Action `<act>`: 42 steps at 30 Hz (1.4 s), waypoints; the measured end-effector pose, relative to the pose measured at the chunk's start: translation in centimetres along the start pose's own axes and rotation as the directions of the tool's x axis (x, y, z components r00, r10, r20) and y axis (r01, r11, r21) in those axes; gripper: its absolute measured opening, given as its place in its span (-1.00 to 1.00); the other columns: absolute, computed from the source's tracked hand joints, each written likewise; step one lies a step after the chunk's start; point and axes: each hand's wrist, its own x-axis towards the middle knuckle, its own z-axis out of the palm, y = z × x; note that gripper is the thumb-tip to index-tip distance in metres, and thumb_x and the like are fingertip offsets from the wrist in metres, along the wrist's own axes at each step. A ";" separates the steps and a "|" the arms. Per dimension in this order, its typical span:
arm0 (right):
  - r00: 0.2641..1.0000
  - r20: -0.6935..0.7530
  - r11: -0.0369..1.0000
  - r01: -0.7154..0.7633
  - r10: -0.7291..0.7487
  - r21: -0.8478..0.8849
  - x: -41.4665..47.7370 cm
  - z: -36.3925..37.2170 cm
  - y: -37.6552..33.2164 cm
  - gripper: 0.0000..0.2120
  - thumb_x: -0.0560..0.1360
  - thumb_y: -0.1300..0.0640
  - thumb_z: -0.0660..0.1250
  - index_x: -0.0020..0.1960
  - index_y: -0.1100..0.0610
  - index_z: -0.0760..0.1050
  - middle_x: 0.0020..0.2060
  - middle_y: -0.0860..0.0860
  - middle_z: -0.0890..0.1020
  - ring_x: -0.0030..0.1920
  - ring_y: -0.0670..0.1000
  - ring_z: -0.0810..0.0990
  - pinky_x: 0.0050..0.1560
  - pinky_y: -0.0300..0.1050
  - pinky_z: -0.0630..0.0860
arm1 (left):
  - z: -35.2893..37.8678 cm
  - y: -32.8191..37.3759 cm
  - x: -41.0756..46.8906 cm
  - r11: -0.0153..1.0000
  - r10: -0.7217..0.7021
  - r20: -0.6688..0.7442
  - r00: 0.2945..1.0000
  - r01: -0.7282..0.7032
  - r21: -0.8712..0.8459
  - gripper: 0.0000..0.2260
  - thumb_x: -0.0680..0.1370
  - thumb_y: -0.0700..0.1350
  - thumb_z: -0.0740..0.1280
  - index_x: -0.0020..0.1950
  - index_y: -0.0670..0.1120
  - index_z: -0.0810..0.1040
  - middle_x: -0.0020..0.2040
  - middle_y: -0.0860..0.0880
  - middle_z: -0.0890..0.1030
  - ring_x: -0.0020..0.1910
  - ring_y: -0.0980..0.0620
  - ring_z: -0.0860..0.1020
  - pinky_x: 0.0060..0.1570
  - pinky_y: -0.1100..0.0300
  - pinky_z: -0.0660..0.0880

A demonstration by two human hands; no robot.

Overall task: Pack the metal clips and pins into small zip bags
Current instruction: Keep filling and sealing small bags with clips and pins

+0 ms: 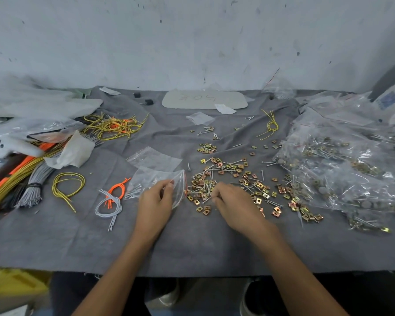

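Note:
My left hand [155,202] pinches the mouth of a small clear zip bag [156,181] with a red seal strip; a few silver pins lie inside it at its left end. Just right of the bag is a loose heap of gold square metal clips and silver pins [226,176] on the grey cloth. My right hand [234,201] is down on the near edge of that heap, fingers curled over the clips; whether it holds any is hidden. More empty zip bags [154,157] lie behind the held one.
A pile of filled clear bags [342,169] covers the right side. Yellow, orange and grey cord bundles [32,179] and loose cord loops [111,199] lie at left. A pale flat board [204,100] rests by the wall. The cloth's front edge [192,270] hangs near my legs.

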 end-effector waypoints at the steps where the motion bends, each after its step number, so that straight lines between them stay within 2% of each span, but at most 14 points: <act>1: 0.999 -0.047 0.997 -0.003 0.006 0.071 0.0 0.0 -0.2 -0.91 0.63 0.15 0.22 -0.03 0.02 0.45 -0.12 -0.08 0.55 -0.08 -0.02 0.50 -0.03 -0.03 0.49 | 0.0 0.1 0.0 1.000 0.000 -0.001 1.000 0.000 0.004 -0.81 0.65 -0.07 0.29 0.13 -0.02 0.68 -0.26 0.04 0.65 -0.26 0.14 0.55 -0.19 0.20 0.45; 6: 0.979 -0.188 0.833 0.039 0.079 0.552 0.6 2.3 -3.4 -0.94 0.56 0.07 0.38 -0.10 -0.01 0.57 -0.25 -0.13 0.64 -0.21 -0.18 0.59 -0.22 -0.32 0.46 | -0.3 0.8 -0.3 0.997 -0.060 0.035 0.998 0.062 -0.053 -0.72 0.57 -0.03 0.24 0.15 -0.03 0.69 -0.28 0.06 0.65 -0.29 0.11 0.56 -0.13 0.10 0.50; 9: 0.955 -0.264 0.800 0.053 0.134 0.598 1.6 4.4 -5.3 -0.98 0.54 0.11 0.41 -0.07 0.03 0.61 -0.21 -0.12 0.68 -0.17 -0.17 0.62 -0.12 -0.21 0.54 | -0.5 1.5 -0.5 0.995 -0.066 0.057 0.996 0.070 -0.072 -0.63 0.49 -0.01 0.18 0.14 -0.04 0.69 -0.15 0.13 0.70 -0.15 0.17 0.61 -0.02 0.15 0.52; 14: 0.943 -0.319 0.791 0.120 0.099 0.600 1.8 6.0 -6.1 -0.84 0.55 0.23 0.40 0.08 0.03 0.60 -0.04 -0.14 0.69 -0.02 -0.26 0.61 -0.02 -0.46 0.48 | -0.4 1.1 -0.3 0.992 -0.104 0.049 0.993 0.107 -0.069 -0.72 0.57 -0.13 0.23 0.14 -0.06 0.69 -0.01 0.07 0.72 -0.02 0.17 0.62 0.05 0.17 0.51; 17: 0.958 -0.230 0.629 0.075 0.168 0.774 1.4 5.3 -5.2 -0.78 0.48 0.27 0.44 -0.05 -0.05 0.57 -0.11 -0.13 0.70 -0.05 -0.22 0.65 -0.07 -0.33 0.53 | -0.5 1.2 -0.2 0.986 -0.117 0.055 0.992 0.123 -0.112 -0.61 0.46 -0.04 0.15 0.14 -0.01 0.68 -0.13 -0.01 0.70 -0.21 0.18 0.56 -0.10 0.17 0.46; 20: 0.989 -0.068 0.266 0.030 0.135 0.963 0.7 3.7 -4.2 -0.80 0.39 0.28 0.48 -0.07 0.05 0.59 -0.11 0.00 0.71 -0.12 -0.11 0.64 -0.25 -0.27 0.51 | -0.4 1.0 -0.2 0.985 -0.109 0.047 0.993 0.114 -0.131 -0.59 0.44 -0.04 0.15 0.15 -0.05 0.69 -0.04 -0.08 0.72 -0.18 0.10 0.55 -0.06 0.16 0.46; 22: 0.993 -0.058 0.218 0.035 0.102 0.975 0.3 2.8 -3.4 -0.82 0.37 0.26 0.51 -0.10 0.05 0.59 -0.16 0.01 0.69 -0.15 -0.10 0.62 -0.27 -0.25 0.51 | -0.4 0.9 -0.2 0.985 -0.111 0.044 0.993 0.116 -0.124 -0.58 0.45 -0.04 0.15 0.15 -0.05 0.69 -0.06 0.02 0.72 -0.12 0.09 0.60 -0.06 0.19 0.47; 27: 0.991 -0.102 0.281 0.075 0.083 0.957 -0.6 1.6 -1.8 -0.88 0.47 0.18 0.51 -0.17 0.02 0.60 -0.29 -0.07 0.62 -0.29 -0.13 0.55 -0.26 -0.28 0.51 | -0.3 0.7 -0.1 0.983 -0.120 0.053 0.991 0.126 -0.132 -0.59 0.44 -0.03 0.15 0.14 -0.03 0.69 -0.37 0.21 0.62 -0.37 0.26 0.51 -0.32 0.36 0.37; 29: 0.987 -0.113 0.295 0.075 0.115 0.953 -1.0 1.3 -1.4 -0.88 0.47 0.04 0.51 -0.19 0.03 0.61 -0.32 -0.04 0.61 -0.34 -0.12 0.51 -0.28 -0.26 0.48 | -0.3 0.8 -0.1 0.982 -0.124 0.051 0.991 0.130 -0.141 -0.59 0.44 -0.03 0.15 0.15 -0.04 0.69 -0.43 0.19 0.58 -0.43 0.25 0.48 -0.37 0.36 0.34; 31: 0.968 -0.145 0.403 0.052 0.205 0.914 -1.0 1.2 -1.0 -0.73 0.48 -0.14 0.44 -0.26 0.03 0.60 -0.35 0.01 0.60 -0.36 -0.10 0.46 -0.31 -0.25 0.44 | -0.3 0.9 -0.2 0.982 -0.121 0.050 0.991 0.127 -0.142 -0.59 0.44 -0.03 0.15 0.15 -0.04 0.69 -0.46 0.18 0.56 -0.45 0.25 0.45 -0.39 0.36 0.33; 34: 0.913 -0.317 0.725 0.034 0.258 0.688 -0.7 2.0 -0.2 -0.57 0.57 -0.24 0.27 -0.27 0.07 0.53 -0.43 -0.12 0.53 -0.41 -0.18 0.46 -0.36 -0.32 0.36 | -0.3 0.9 -0.2 0.982 -0.118 0.053 0.992 0.124 -0.144 -0.59 0.45 -0.03 0.15 0.15 -0.03 0.68 -0.46 0.17 0.56 -0.46 0.24 0.44 -0.39 0.35 0.33; 36: 0.892 -0.423 0.882 0.065 0.158 0.467 -0.8 2.9 -0.1 -0.73 0.58 -0.17 0.27 -0.20 -0.05 0.50 -0.37 -0.21 0.53 -0.28 -0.20 0.50 -0.29 -0.31 0.37 | -0.3 0.9 -0.2 0.981 -0.118 0.049 0.992 0.124 -0.148 -0.60 0.45 -0.03 0.15 0.15 -0.03 0.69 -0.43 0.16 0.58 -0.45 0.24 0.46 -0.37 0.34 0.34; 40: 0.891 -0.453 0.977 0.131 -0.040 0.170 -1.5 4.1 0.1 -0.97 0.52 -0.02 0.32 -0.10 -0.10 0.50 -0.27 -0.31 0.51 -0.08 -0.16 0.41 -0.17 -0.26 0.40 | -0.3 1.0 -0.2 0.979 -0.122 0.045 0.992 0.127 -0.157 -0.59 0.45 -0.03 0.15 0.14 -0.05 0.69 -0.47 0.13 0.54 -0.46 0.19 0.43 -0.34 0.18 0.35; 42: 0.932 -0.358 0.990 0.099 -0.055 0.103 -1.6 4.1 0.1 -0.87 0.47 -0.06 0.29 0.01 -0.11 0.50 -0.20 -0.25 0.54 0.00 -0.10 0.38 -0.09 -0.14 0.42 | -0.3 1.0 -0.3 0.981 -0.116 0.039 0.992 0.121 -0.153 -0.60 0.44 -0.04 0.15 0.13 -0.05 0.69 -0.48 0.13 0.52 -0.47 0.19 0.41 -0.35 0.20 0.34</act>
